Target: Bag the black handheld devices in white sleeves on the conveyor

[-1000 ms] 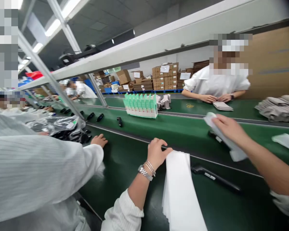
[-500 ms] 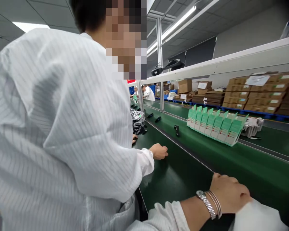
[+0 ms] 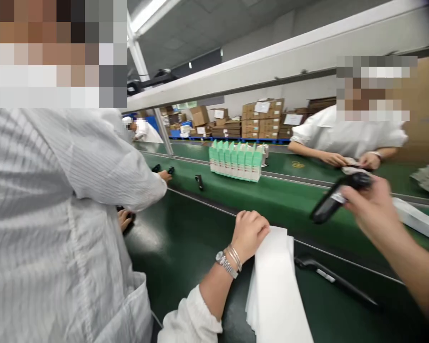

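My left hand (image 3: 249,233), with a watch and bracelets on its wrist, has its fingers curled over the top edge of a stack of white sheets (image 3: 277,281). The stack hangs toward me over the dark green worktop. Raised at the right, my right hand (image 3: 373,207) grips a black handheld device (image 3: 327,205) with a long body, a rounded end and a small pale label; it is slightly blurred. Another long black device (image 3: 338,278) with a white label lies on the worktop, right of the sheets.
A co-worker in a striped white coat (image 3: 89,228) stands close at my left. Green-and-white boxes (image 3: 236,164) stand in a row beyond the belt (image 3: 282,200), where a small black item (image 3: 199,182) lies. Across, another person (image 3: 343,133) handles something pale. A white rail (image 3: 236,76) crosses above.
The view has swung right. My right hand with the black device, the second device and the person opposite have come into view. The nearby co-worker's far hand has reached to black items on the belt.
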Available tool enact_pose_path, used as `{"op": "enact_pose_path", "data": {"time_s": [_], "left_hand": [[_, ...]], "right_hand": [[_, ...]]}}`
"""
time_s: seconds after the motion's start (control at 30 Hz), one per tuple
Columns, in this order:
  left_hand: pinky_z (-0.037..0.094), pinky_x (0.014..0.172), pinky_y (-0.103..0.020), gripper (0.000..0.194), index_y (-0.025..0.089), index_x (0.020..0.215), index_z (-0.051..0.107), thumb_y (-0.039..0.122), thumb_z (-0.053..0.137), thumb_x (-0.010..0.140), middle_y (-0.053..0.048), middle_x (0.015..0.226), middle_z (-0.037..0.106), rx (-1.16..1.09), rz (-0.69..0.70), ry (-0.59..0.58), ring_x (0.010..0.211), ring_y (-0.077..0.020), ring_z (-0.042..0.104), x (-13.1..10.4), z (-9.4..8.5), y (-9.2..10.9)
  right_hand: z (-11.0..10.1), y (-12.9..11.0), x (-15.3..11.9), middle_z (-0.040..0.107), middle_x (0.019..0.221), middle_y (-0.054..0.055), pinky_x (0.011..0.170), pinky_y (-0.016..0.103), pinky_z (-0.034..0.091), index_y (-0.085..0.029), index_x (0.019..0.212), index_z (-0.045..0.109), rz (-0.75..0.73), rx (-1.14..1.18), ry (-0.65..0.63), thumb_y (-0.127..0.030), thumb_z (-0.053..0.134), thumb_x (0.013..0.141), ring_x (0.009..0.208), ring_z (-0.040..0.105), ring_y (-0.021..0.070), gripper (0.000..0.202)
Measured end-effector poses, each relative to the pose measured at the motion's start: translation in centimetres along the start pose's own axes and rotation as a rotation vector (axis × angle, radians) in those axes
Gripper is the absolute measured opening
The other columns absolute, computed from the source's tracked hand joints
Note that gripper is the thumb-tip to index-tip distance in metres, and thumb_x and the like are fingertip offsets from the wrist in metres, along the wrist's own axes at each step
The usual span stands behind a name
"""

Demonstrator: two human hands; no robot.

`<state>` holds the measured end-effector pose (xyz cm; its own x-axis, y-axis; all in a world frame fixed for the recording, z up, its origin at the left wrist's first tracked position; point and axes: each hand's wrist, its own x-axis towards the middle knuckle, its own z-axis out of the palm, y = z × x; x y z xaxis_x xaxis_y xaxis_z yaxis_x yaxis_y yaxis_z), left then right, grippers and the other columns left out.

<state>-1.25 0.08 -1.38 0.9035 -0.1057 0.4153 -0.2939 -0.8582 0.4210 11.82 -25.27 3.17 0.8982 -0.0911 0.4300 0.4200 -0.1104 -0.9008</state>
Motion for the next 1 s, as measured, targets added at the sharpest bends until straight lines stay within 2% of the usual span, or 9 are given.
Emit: {"op": "enact_pose_path", "data": {"time_s": [0.1,0.23,0.37,0.57,0.67,0.77,0.83,0.9,1.0], "left_hand": [[0.028,0.108,-0.039,0.011,0.021,0.083,0.062,0.025,0.054,0.089,0.0,0.092,0.057,-0.049,0.035,0.014,0.097,-0.0135,0.053,-0.9,-1.2,1.5],[0.032,0.105,-0.038,0.008,0.021,0.082,0.063,0.02,0.056,0.086,-0.001,0.094,0.055,-0.135,0.076,-0.003,0.098,-0.0144,0.053,-1.7,-2.4,3.6],[0.039,0.098,-0.035,0.008,0.02,0.083,0.062,0.02,0.055,0.086,-0.003,0.095,0.054,-0.234,0.037,0.077,0.099,-0.0158,0.053,-1.4,-3.0,5.4],[0.045,0.085,-0.029,0.01,0.018,0.079,0.06,0.016,0.052,0.086,-0.004,0.095,0.052,-0.349,-0.156,0.305,0.095,-0.0154,0.054,-0.4,-3.3,5.9],[0.046,0.079,-0.026,0.011,0.018,0.077,0.061,0.019,0.054,0.085,-0.002,0.093,0.054,-0.394,-0.197,0.239,0.089,-0.0131,0.055,-0.6,-3.2,4.5],[0.044,0.08,-0.027,0.01,0.019,0.079,0.063,0.023,0.055,0.084,-0.002,0.095,0.057,-0.29,-0.28,0.087,0.091,-0.0143,0.056,-1.3,-2.9,2.4],[0.043,0.082,-0.03,0.012,0.021,0.085,0.064,0.031,0.063,0.079,-0.002,0.097,0.058,-0.193,-0.351,-0.03,0.092,-0.0166,0.056,-1.7,-2.6,1.1],[0.042,0.082,-0.032,0.027,0.022,0.089,0.063,0.039,0.072,0.07,-0.001,0.096,0.058,-0.126,-0.369,-0.141,0.089,-0.0183,0.056,-1.8,-2.1,0.2],[0.039,0.08,-0.029,0.017,0.021,0.082,0.062,0.032,0.069,0.071,0.001,0.085,0.058,-0.089,-0.314,-0.193,0.082,-0.0155,0.055,-1.5,-0.9,-0.3]], "right_hand": [[2.5,-1.5,-2.7,0.054,0.115,0.011,0.074,0.04,0.054,-0.03,0.123,0.04,0.074,0.299,-0.086,-0.041,0.071,0.075,0.082,0.067,0.0234,0.058],[5.4,-2.6,-5.8,0.053,0.107,0.005,0.076,0.04,0.056,-0.032,0.12,0.036,0.128,0.34,-0.208,-0.044,0.07,0.075,0.083,0.065,0.0217,0.058],[6.2,-2.1,-8.4,0.055,0.109,0.004,0.079,0.037,0.054,-0.031,0.119,0.04,0.207,0.35,-0.38,-0.045,0.068,0.078,0.088,0.063,0.02,0.051],[6.4,-2.5,-11.7,0.064,0.092,0.005,0.081,0.034,0.049,-0.017,0.091,0.063,0.471,0.415,-0.959,-0.048,0.065,0.081,0.085,0.061,0.0192,0.033],[5.4,-3.0,-10.0,0.066,0.088,0.006,0.072,0.033,0.05,-0.017,0.098,0.062,0.571,0.447,-0.814,-0.046,0.069,0.078,0.075,0.061,0.0183,0.035],[3.2,-2.8,-5.6,0.065,0.087,0.006,0.069,0.035,0.049,-0.02,0.102,0.06,0.353,0.198,-0.413,-0.051,0.056,0.085,0.074,0.061,0.021,0.035],[1.3,-2.5,-3.0,0.064,0.089,0.008,0.079,0.04,0.047,-0.02,0.093,0.062,0.066,-0.17,-0.299,-0.049,0.05,0.088,0.085,0.06,0.0252,0.032],[-0.1,-2.0,-2.4,0.062,0.101,0.01,0.089,0.043,0.043,-0.021,0.095,0.064,-0.183,-0.476,-0.345,-0.046,0.052,0.086,0.099,0.058,0.0294,0.03],[-1.4,-1.1,-5.1,0.062,0.112,0.008,0.079,0.039,0.046,-0.029,0.116,0.062,-0.206,-0.653,-0.738,-0.044,0.063,0.077,0.095,0.061,0.0286,0.041]]}}
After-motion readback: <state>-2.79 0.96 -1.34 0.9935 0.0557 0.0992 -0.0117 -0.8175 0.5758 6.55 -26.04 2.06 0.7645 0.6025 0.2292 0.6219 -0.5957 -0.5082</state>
